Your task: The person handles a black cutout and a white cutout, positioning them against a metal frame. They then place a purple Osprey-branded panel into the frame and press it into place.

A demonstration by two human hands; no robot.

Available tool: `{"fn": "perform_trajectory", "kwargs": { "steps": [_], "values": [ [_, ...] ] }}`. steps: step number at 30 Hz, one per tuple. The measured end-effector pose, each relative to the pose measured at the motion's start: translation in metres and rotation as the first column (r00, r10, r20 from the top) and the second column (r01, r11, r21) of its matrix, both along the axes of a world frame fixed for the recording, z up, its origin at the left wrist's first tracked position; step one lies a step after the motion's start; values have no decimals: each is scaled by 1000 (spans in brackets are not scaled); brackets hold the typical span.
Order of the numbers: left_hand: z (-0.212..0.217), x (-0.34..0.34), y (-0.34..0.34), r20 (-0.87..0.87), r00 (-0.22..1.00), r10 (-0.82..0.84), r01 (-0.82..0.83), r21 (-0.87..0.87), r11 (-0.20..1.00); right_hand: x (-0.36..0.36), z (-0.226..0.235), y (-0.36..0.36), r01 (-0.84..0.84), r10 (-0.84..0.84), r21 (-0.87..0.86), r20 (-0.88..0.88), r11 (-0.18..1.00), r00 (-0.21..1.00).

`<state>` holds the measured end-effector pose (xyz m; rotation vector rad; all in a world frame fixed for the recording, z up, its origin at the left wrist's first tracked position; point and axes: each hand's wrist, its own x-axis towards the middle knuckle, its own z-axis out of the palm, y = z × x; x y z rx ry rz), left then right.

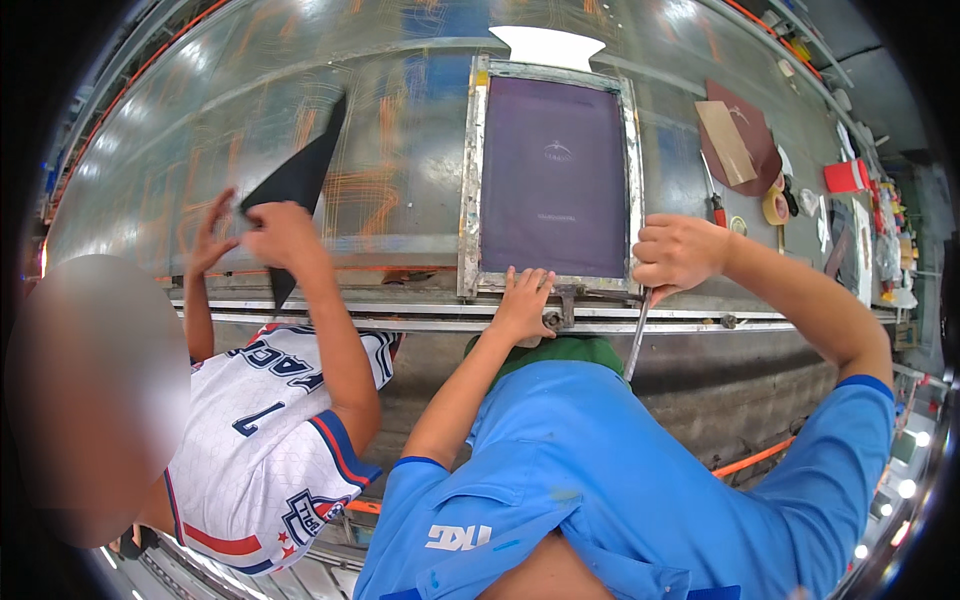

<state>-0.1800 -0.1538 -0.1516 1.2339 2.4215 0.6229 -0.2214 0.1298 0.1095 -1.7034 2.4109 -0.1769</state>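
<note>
The metal-framed printing screen with purple mesh (553, 180) lies on the glossy worktop (300, 120). The left hand (522, 300) presses flat on its near edge; the right hand (675, 255), at its near right corner, grips a thin metal rod (637, 340). A slipping rod could shift the frame or tear the mesh.

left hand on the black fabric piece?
No. The left hand rests flat on the near edge of the screen frame; a co-worker's hands hold the black fabric piece.
</note>
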Motion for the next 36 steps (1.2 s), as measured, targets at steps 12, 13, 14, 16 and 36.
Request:
{"fn": "perform_trajectory", "kwargs": {
  "steps": [12, 13, 14, 16, 36],
  "values": [
    [-4, 0, -7, -5, 1000, -16, 17, 31, 999, 129, -28, -52, 957, -960, -146, -162, 252, 228],
    [-4, 0, -7, -5, 1000, -20, 20, 32, 999, 133, -27, -58, 973, -977, -139, -139, 184, 165],
    [-4, -1, -6, -6, 1000, -18, 18, 37, 999, 135, -27, -64, 984, -987, -134, -122, 117, 101],
    [-3, -1, -6, -9, 1000, -11, 11, 46, 999, 135, -22, -72, 993, -996, -121, -93, 13, 1],
    [-20, 1, -7, -47, 993, -112, 109, -50, 993, 84, -9, -38, 818, -524, 167, 832, 550, 183]
  ]
}}
